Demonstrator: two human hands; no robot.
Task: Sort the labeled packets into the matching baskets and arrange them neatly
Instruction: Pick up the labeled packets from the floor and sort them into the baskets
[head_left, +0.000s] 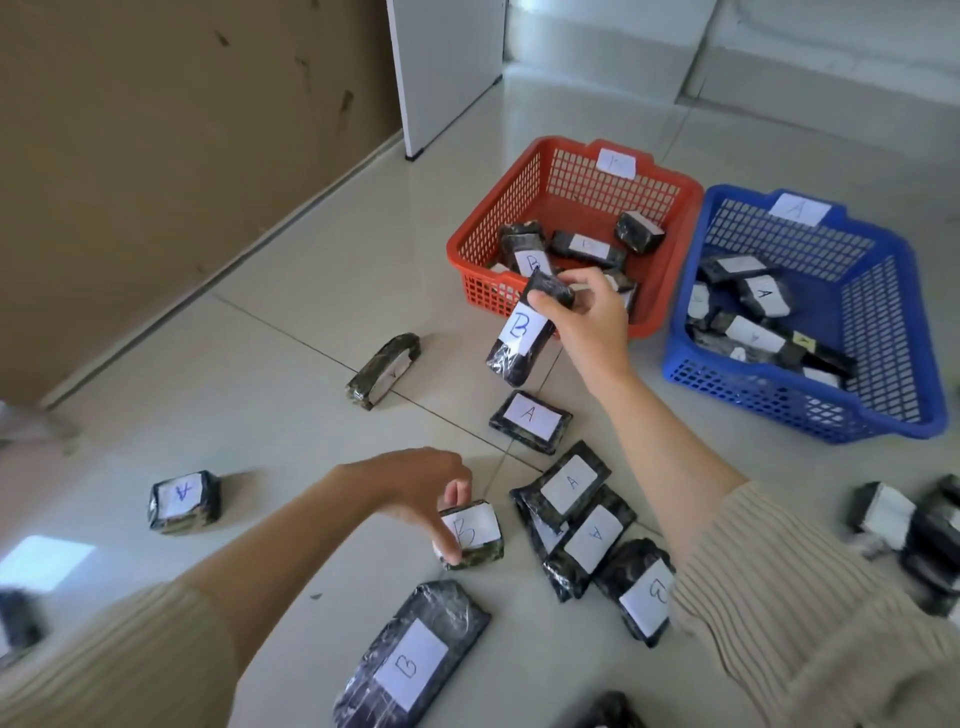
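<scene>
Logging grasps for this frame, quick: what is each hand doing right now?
Left hand: pinches a small B packet.
Right hand: grips a long B packet, held up near the red basket.

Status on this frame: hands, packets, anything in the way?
Right hand grips long B packet near red basket. Left hand pinches small B packet on floor. Nothing blocks basket.

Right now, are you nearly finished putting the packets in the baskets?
Not yet. Done: several packets lie jumbled in the red basket and the blue basket. In hand: the right hand holds a long B packet by the red basket; the left hand pinches a small B packet on the floor. Left: many floor packets, like this A packet and large B packet, plus tidying.
</scene>
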